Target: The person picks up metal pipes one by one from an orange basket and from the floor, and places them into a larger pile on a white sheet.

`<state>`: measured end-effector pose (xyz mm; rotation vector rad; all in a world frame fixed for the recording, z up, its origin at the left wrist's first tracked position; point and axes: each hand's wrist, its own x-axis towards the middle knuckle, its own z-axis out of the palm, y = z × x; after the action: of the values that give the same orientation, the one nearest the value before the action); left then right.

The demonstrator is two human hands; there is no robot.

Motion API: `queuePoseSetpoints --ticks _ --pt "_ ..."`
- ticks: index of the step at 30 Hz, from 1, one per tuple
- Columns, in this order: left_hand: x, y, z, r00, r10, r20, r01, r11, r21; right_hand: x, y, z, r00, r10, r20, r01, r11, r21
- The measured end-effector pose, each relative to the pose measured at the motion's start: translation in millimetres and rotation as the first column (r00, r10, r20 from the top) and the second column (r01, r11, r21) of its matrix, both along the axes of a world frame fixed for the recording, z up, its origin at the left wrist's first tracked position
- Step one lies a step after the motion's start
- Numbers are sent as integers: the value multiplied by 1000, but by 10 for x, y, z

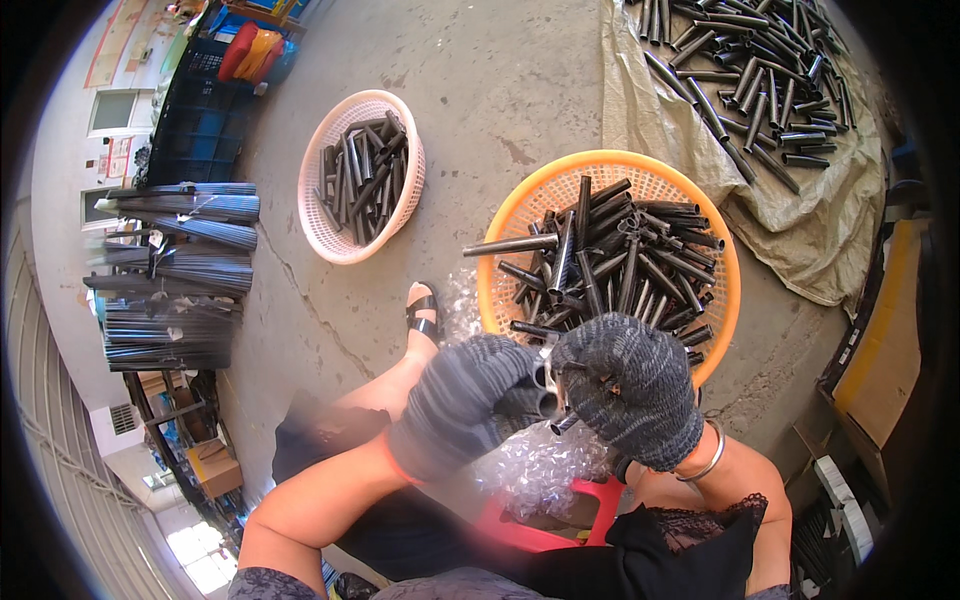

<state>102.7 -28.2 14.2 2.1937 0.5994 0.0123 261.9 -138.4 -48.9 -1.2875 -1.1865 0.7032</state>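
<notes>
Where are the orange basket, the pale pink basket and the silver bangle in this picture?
Orange basket [612, 157], head view: its far rim.
Pale pink basket [414, 180], head view: its right-hand wall.
Silver bangle [719, 452], head view: its outer curve.

1. A workshop, by its bare, cracked concrete floor [480, 90].
2. Bundles of long dark rods [180, 272] lie along the left side.
3. An orange basket [509, 213] and a pink basket [413, 172] hold many short dark tubes [590, 280]; more lie heaped on a tarp [800, 240].
</notes>
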Motion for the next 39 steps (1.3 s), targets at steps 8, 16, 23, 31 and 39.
queuePoseSetpoints --ticks 8,16,23,31,39 --pt "34 112 140 893 12 -450 -373 580 -724 122 -12 -66 994 -94 57 96 995 -31" --pt "-220 104 -72 982 -113 -148 -72 503 -861 516 -2 -145 858 -361 -366 337 932 -130" --pt "-143 135 -105 967 53 -249 -240 518 -821 280 -107 -117 899 85 -430 -101 995 -15" --pt "-54 22 -6 987 68 -142 -106 953 -283 24 -58 44 995 33 -92 -31 999 21" --pt "-22 -2 -84 991 -130 6 123 952 281 -33 -82 62 996 -23 -84 14 994 -104"
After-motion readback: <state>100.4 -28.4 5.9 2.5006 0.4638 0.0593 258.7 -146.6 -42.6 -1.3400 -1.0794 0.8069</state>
